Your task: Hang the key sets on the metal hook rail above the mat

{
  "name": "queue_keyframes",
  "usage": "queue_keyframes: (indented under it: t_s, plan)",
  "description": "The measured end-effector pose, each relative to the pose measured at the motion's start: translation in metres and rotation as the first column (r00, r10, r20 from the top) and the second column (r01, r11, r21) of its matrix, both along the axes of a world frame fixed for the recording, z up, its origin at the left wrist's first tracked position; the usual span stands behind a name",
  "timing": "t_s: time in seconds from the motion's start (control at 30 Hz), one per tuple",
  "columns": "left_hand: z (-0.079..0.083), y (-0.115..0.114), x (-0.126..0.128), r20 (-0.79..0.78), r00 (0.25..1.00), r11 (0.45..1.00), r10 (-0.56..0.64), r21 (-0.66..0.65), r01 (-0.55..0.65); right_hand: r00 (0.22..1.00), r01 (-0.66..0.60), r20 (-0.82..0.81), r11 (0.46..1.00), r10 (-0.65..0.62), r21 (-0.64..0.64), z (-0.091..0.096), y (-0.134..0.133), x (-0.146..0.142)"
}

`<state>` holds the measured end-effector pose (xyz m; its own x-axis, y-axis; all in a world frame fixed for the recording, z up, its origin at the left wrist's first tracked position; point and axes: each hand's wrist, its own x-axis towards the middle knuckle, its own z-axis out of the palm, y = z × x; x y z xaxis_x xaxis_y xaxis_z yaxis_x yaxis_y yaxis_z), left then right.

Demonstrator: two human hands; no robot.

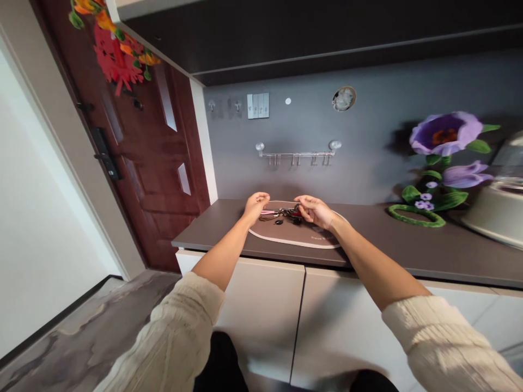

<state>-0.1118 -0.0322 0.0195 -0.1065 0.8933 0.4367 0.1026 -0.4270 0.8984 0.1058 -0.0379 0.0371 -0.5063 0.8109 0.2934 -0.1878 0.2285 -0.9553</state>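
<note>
A small tangle of keys and rings, with dark, pink and red bits, lies on a brown oval mat with a pale rim. At its left end is my left hand, its fingers curled together; whatever is in them is hidden. A pink strip shows beside those fingertips. On the opposite side my right hand has thumb and fingers closed at the dark and red end of the bunch. Two small black pieces rest below the tangle on the mat.
Behind the mat, a clear rail with several hooks is fixed to the grey wall. Purple fabric flowers and a white domed object stand at right. A dark shelf overhangs the counter. A red-brown door is left.
</note>
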Motion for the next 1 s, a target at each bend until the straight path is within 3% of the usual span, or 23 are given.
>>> queue_keyframes:
  t_s: [0.07,0.13,0.23,0.4,0.53,0.63,0.73,1.0]
  plan:
    - [-0.001,0.005,0.001,-0.218,0.974,0.997,0.070,0.044,-0.062,0.998,0.061,0.005,0.998,-0.061,0.026,0.005,0.006,-0.008]
    - [0.001,0.011,0.001,-0.440,0.893,0.995,0.093,0.073,-0.067,0.989,0.145,0.031,0.989,-0.146,0.036,0.011,0.013,-0.015]
    - [0.007,0.024,0.001,-0.666,0.746,0.997,0.018,0.070,0.038,0.952,0.285,0.088,0.953,-0.295,0.103,0.017,0.027,-0.025]
    - [0.011,0.047,0.003,-0.814,0.566,0.974,-0.130,0.001,0.225,0.823,0.450,0.207,0.830,-0.528,0.329,0.002,0.048,-0.029]
    - [0.004,0.053,0.005,-0.857,0.493,0.952,-0.152,0.006,0.305,0.653,0.421,0.348,0.705,-0.672,0.571,-0.009,0.052,-0.026]
    - [-0.001,0.053,0.006,-0.864,0.486,0.938,-0.130,0.051,0.342,0.579,0.380,0.388,0.658,-0.718,0.651,-0.009,0.050,-0.026]
    - [-0.004,0.050,0.006,-0.846,0.520,0.933,-0.117,0.085,0.349,0.549,0.342,0.415,0.648,-0.726,0.680,-0.009,0.047,-0.029]
    - [0.001,0.040,0.006,-0.783,0.622,0.970,0.014,0.163,0.183,0.555,0.260,0.439,0.648,-0.707,0.716,-0.014,0.041,-0.034]
